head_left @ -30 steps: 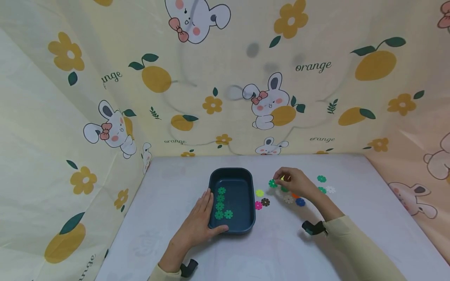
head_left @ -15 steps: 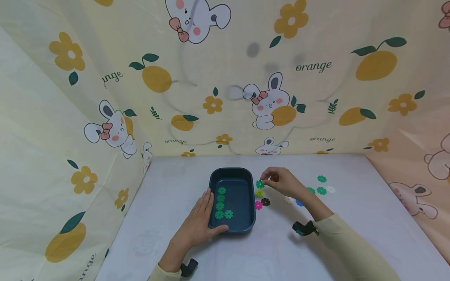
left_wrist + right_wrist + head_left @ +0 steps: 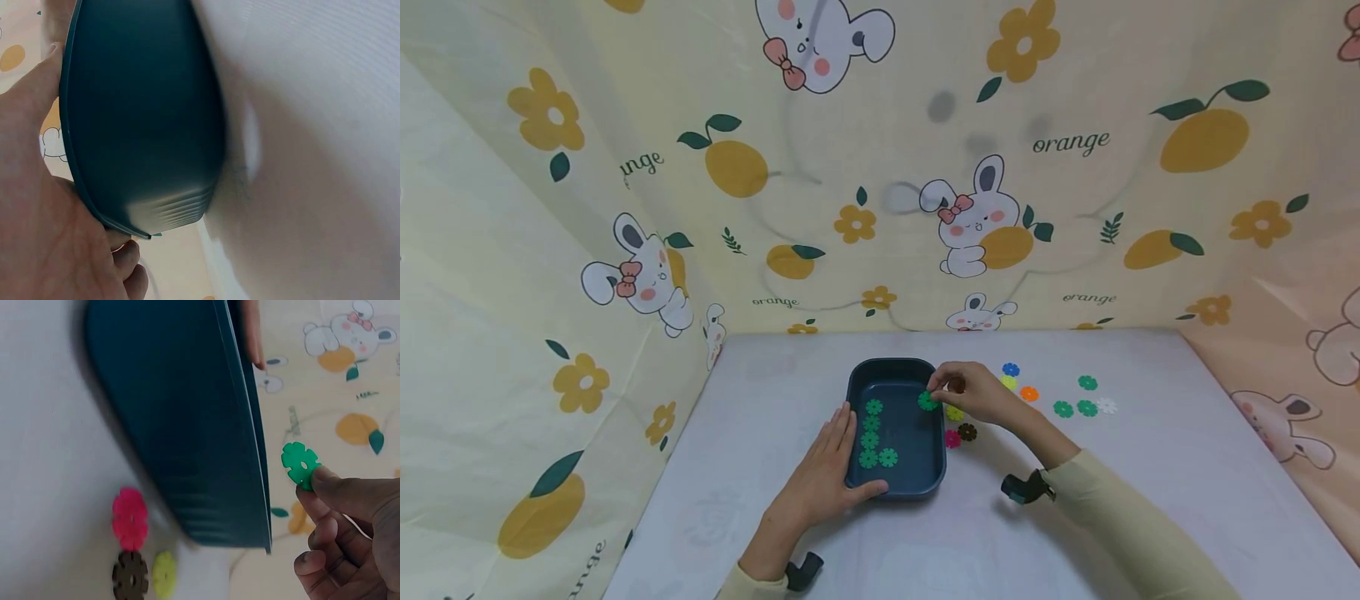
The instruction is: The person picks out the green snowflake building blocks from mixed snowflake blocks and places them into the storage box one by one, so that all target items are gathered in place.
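Note:
My right hand (image 3: 977, 395) pinches a green flower-shaped plastic disc (image 3: 301, 465) between thumb and forefinger. In the head view it holds the disc over the right side of a dark blue tray (image 3: 898, 492), near the far corner. Inside the tray, several green discs (image 3: 870, 423) lie in a column along the left, with another green disc (image 3: 888, 457) beside the lowest one. My left hand (image 3: 820, 475) rests against the tray's left side, fingers straight, its thumb on the near rim. The left wrist view shows the tray's outer wall (image 3: 144, 106) beside that hand.
Right of the tray lie pink (image 3: 952, 439), dark brown (image 3: 967, 432) and yellow (image 3: 954, 413) discs. Farther right are blue (image 3: 1011, 369), orange (image 3: 1029, 393), several green (image 3: 1087, 408) and white (image 3: 1107, 406) discs. A patterned cloth (image 3: 880, 200) hangs behind the table.
My right hand has carried the green disc leftward from the loose discs to above the tray, uncovering the blue and orange discs. My left hand and the tray stay in place.

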Demonstrator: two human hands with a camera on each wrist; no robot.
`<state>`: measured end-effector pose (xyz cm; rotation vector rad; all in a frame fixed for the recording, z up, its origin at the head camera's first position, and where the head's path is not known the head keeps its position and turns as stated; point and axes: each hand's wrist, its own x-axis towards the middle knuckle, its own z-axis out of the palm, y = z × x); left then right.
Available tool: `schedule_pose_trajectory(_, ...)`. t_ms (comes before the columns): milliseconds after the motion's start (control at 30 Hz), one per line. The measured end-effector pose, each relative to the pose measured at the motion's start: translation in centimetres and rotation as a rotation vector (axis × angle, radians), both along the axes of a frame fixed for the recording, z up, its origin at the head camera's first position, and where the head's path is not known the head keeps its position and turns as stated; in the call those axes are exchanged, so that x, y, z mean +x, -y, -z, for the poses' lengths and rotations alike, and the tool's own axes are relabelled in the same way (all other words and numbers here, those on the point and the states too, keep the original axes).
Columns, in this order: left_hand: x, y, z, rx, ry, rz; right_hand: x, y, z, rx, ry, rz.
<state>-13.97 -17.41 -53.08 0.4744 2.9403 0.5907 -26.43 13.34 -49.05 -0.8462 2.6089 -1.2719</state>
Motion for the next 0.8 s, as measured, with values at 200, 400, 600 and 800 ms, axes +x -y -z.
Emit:
schedule_pose_trajectory(200,0.1,0.0,-0.1,0.006,-0.003,-0.001,-0.1,1.7,0.2,0.001,-0.004,-0.065)
schedule_pose_trajectory(400,0.1,0.0,-0.1,0.011,0.006,-0.001,-0.2,3.3,0.4,0.019,-0.002,-0.134)
schedule_pose_trajectory(600,0.0,0.1,0.0,0.012,0.007,0.002,-0.6,4.9,1.0,0.071,0.023,-0.175)
schedule_pose_trajectory(800,0.0,0.1,-0.1,0.011,0.009,0.003,-0.8,6.0,1.3,0.114,0.024,-0.223)
